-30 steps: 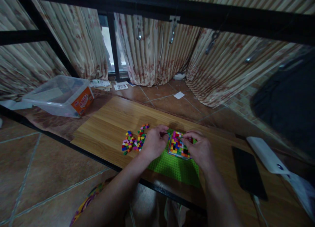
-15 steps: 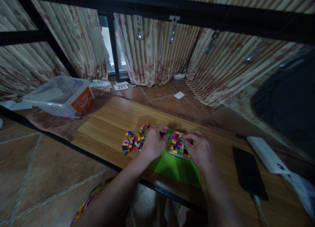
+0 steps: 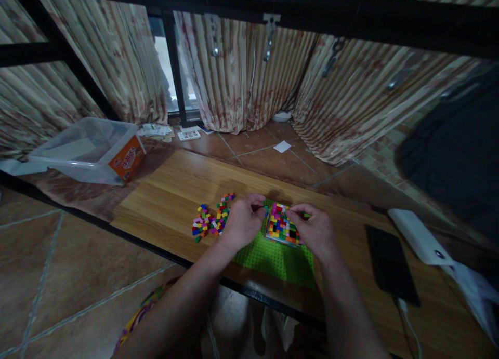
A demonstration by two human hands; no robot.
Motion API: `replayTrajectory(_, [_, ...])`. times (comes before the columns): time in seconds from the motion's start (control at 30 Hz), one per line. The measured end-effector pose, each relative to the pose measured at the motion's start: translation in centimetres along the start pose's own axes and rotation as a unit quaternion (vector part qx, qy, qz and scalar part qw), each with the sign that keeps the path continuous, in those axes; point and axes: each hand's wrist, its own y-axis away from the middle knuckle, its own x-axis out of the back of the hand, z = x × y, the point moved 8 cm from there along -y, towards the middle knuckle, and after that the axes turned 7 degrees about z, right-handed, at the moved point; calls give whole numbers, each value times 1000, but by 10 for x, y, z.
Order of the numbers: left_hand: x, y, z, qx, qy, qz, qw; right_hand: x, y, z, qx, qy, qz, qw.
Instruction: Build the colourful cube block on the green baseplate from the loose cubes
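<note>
Wooden table (image 3: 175, 193), tiled floor (image 3: 58, 260), curtains (image 3: 234, 73); fingers (image 3: 296, 211) pinching brick block (image 3: 281, 225)

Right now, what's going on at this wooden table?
A person sits at the wooden table with both hands on a square block of small multicoloured plastic bricks that stands on a flat green studded baseplate. The left hand touches its left edge and the right hand its right side. A loose pile of coloured bricks lies just left of them, and a black phone lies to the right.
</note>
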Motion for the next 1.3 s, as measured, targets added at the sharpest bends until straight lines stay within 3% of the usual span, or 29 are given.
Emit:
replayTrajectory(0.13, [0,0,-1,0,4,8,1000,0,-2,9,-52,-47,27,997])
replayTrajectory(0.33, [1,-1,-1,6,13,10,1000,-6,-4,18,-108,-94,19,990])
replayTrajectory(0.77, [0,1,-6,22,83,-6,996,-6,0,12,-92,-86,28,992])
replayTrajectory(0.87, [-2,1,-7,35,110,-11,993,-5,2,7,-62,-78,26,995])
replayTrajectory(1.07, [-6,1,-4,47,130,-28,990,10,4,-28,89,-40,71,993])
replayTrajectory(1.3, [-5,3,6,37,152,-30,987,-6,13,-53,175,-48,-16,983])
